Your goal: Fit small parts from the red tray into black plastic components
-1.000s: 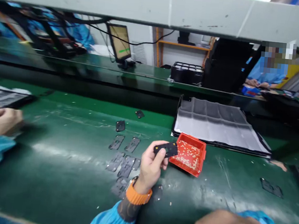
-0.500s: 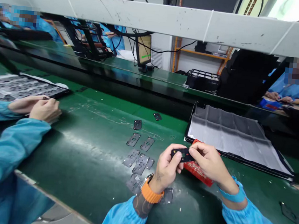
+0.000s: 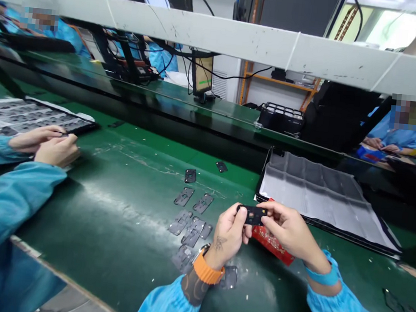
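Parts [image 3: 194, 231] lie loose at eight o'clock from my grip; my left hand [image 3: 228, 234] pinches the left end of a black plate [image 3: 251, 216], raised off the green bench [image 3: 110, 249]. Red bin [image 3: 274, 249] at the plate's five o'clock, partly hidden; right hand [image 3: 292, 230] pinches the plate's other end; pale sheet [image 3: 318, 188] at two o'clock.

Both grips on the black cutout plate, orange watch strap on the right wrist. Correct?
Wrong side: the head view shows the orange watch strap on the left. Left grip and right grip do both hold the black cutout plate.
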`<state>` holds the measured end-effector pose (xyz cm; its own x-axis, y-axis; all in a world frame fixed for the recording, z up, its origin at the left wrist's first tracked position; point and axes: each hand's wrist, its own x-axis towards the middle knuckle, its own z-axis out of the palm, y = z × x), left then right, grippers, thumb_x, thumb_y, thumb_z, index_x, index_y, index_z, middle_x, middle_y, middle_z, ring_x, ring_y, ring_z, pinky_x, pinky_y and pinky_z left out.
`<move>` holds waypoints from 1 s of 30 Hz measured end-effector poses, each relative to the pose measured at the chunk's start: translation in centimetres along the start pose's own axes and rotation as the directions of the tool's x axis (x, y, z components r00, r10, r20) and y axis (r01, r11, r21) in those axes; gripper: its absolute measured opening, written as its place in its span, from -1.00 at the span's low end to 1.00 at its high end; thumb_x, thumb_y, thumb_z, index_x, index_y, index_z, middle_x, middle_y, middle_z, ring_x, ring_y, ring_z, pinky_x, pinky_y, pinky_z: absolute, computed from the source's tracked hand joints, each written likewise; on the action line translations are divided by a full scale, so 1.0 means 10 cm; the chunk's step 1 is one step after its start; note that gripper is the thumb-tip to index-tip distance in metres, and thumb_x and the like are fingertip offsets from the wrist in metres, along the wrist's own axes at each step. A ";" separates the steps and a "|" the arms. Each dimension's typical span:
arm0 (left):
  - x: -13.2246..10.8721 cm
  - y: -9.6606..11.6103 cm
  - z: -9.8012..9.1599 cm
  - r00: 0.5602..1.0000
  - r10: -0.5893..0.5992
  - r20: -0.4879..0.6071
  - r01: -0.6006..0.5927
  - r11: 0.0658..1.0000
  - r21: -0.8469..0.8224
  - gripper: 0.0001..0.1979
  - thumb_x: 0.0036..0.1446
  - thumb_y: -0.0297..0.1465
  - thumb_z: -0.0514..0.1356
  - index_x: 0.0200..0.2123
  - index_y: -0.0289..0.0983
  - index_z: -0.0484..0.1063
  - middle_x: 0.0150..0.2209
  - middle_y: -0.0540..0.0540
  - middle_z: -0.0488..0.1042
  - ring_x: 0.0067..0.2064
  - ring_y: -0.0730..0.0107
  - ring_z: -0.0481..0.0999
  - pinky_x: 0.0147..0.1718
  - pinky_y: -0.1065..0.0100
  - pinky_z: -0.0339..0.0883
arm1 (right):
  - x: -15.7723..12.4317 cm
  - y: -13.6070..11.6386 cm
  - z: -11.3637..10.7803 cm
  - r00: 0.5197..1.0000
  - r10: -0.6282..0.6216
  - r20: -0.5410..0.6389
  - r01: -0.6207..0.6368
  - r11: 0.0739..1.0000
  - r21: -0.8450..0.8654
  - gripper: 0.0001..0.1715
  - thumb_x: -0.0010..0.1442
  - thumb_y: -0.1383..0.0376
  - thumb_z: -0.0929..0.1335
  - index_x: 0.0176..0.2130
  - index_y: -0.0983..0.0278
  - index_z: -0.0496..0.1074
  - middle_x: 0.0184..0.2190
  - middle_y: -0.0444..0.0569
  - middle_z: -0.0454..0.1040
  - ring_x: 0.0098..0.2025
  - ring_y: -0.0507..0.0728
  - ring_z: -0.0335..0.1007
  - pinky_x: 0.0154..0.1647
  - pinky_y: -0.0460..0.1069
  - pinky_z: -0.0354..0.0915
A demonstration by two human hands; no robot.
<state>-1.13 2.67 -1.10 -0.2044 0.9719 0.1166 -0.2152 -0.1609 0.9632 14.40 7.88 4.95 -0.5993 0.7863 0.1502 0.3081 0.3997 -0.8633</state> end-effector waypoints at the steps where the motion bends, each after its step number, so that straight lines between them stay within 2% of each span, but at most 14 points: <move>1: 0.00 0.00 0.00 1.000 0.004 0.011 -0.004 1.000 0.000 -0.53 0.28 0.04 0.06 -0.36 -0.28 0.30 -0.67 0.09 0.33 -0.70 0.57 0.28 -0.70 0.55 0.15 | 0.01 0.00 0.01 1.000 0.007 -0.017 -0.007 1.000 -0.017 -0.74 0.25 0.28 0.30 -0.10 0.30 0.49 -0.46 -0.11 0.44 -0.45 0.07 0.34 -0.40 -0.05 0.25; 4: 0.01 0.00 -0.01 1.000 0.017 0.020 -0.017 0.999 0.027 -0.53 0.28 0.03 0.05 -0.27 -0.30 0.36 -0.65 0.08 0.35 -0.69 0.55 0.31 -0.70 0.55 0.18 | 0.02 -0.01 0.03 0.998 0.003 -0.056 -0.006 0.999 -0.049 -0.74 0.26 0.26 0.29 -0.16 0.30 0.52 -0.52 -0.12 0.41 -0.50 0.06 0.31 -0.45 -0.06 0.20; 6: 0.01 0.01 -0.02 1.000 0.022 -0.013 -0.021 0.997 0.075 -0.52 0.28 0.04 0.05 -0.26 -0.30 0.40 -0.65 0.07 0.35 -0.69 0.53 0.33 -0.69 0.53 0.20 | 0.01 -0.01 0.03 0.998 0.002 -0.063 -0.006 0.998 -0.061 -0.73 0.27 0.24 0.28 -0.21 0.30 0.53 -0.54 -0.11 0.43 -0.53 0.06 0.30 -0.47 -0.06 0.19; 12: 0.01 0.04 -0.03 0.997 0.033 -0.075 -0.017 0.979 0.205 -0.50 0.29 0.03 0.04 -0.42 -0.27 0.38 -0.67 0.07 0.32 -0.69 0.50 0.34 -0.69 0.50 0.19 | 0.02 0.01 0.10 0.993 -0.035 -0.111 0.016 0.986 -0.167 -0.71 0.31 0.23 0.26 -0.33 0.28 0.50 -0.51 -0.09 0.47 -0.49 0.08 0.35 -0.44 -0.06 0.18; 16: 0.00 0.03 -0.04 0.985 0.104 -0.141 -0.060 0.957 0.283 -0.47 0.27 0.03 0.06 -0.56 -0.24 0.24 -0.70 0.10 0.23 -0.70 0.52 0.30 -0.68 0.49 0.16 | 0.02 0.01 0.17 0.988 -0.062 -0.145 0.032 0.979 -0.199 -0.67 0.33 0.21 0.26 -0.44 0.27 0.39 -0.56 -0.10 0.41 -0.51 0.07 0.32 -0.47 -0.06 0.15; 18: 0.00 0.03 -0.04 0.979 0.123 -0.163 -0.070 0.952 0.297 -0.45 0.26 0.04 0.07 -0.59 -0.23 0.19 -0.71 0.11 0.19 -0.69 0.52 0.28 -0.68 0.49 0.15 | 0.01 0.01 0.17 0.992 -0.032 -0.123 0.012 0.987 -0.160 -0.65 0.34 0.18 0.25 -0.44 0.26 0.36 -0.59 -0.12 0.38 -0.53 0.06 0.31 -0.49 -0.07 0.15; 23: 0.02 0.02 -0.05 0.982 0.059 -0.181 -0.016 0.973 0.228 -0.44 0.23 0.08 0.08 -0.57 -0.25 0.21 -0.70 0.10 0.21 -0.70 0.53 0.26 -0.72 0.50 0.11 | 0.00 0.03 0.15 0.991 0.109 0.079 -0.114 0.992 0.059 -0.77 0.32 0.19 0.27 -0.21 0.29 0.41 -0.56 -0.14 0.41 -0.56 0.03 0.34 -0.53 -0.11 0.22; 26: 0.04 0.00 -0.06 0.986 0.029 -0.162 -0.007 0.990 0.138 -0.44 0.23 0.10 0.06 -0.49 -0.28 0.31 -0.68 0.08 0.27 -0.70 0.53 0.29 -0.72 0.51 0.13 | 0.02 0.03 0.15 0.988 0.143 0.050 -0.148 0.984 0.100 -0.79 0.27 0.19 0.30 -0.31 0.29 0.37 -0.63 -0.17 0.37 -0.62 0.01 0.28 -0.59 -0.13 0.17; 28: 0.04 0.01 -0.05 0.994 0.013 -0.108 -0.009 0.999 0.037 -0.45 0.23 0.11 0.05 -0.33 -0.30 0.40 -0.64 0.06 0.33 -0.69 0.52 0.31 -0.70 0.51 0.16 | 0.03 0.01 0.15 0.985 0.173 0.023 -0.174 0.974 0.147 -0.74 0.25 0.14 0.31 -0.35 0.28 0.34 -0.68 -0.18 0.34 -0.68 -0.01 0.20 -0.66 -0.14 0.10; 30: 0.03 0.03 -0.04 0.999 -0.009 -0.031 0.007 0.999 -0.043 -0.48 0.21 0.07 0.12 -0.15 -0.31 0.41 -0.60 0.05 0.38 -0.68 0.53 0.32 -0.69 0.52 0.18 | 0.04 0.00 0.14 0.980 0.200 0.019 -0.200 0.962 0.188 -0.69 0.23 0.08 0.31 -0.34 0.29 0.35 -0.71 -0.19 0.33 -0.72 -0.02 0.15 -0.69 -0.14 0.05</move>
<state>-1.66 2.87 -0.90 -0.2324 0.9674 0.1005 -0.2574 -0.1608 0.9528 13.14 7.55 4.40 -0.5394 0.8413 -0.0351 0.2775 0.1383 -0.9507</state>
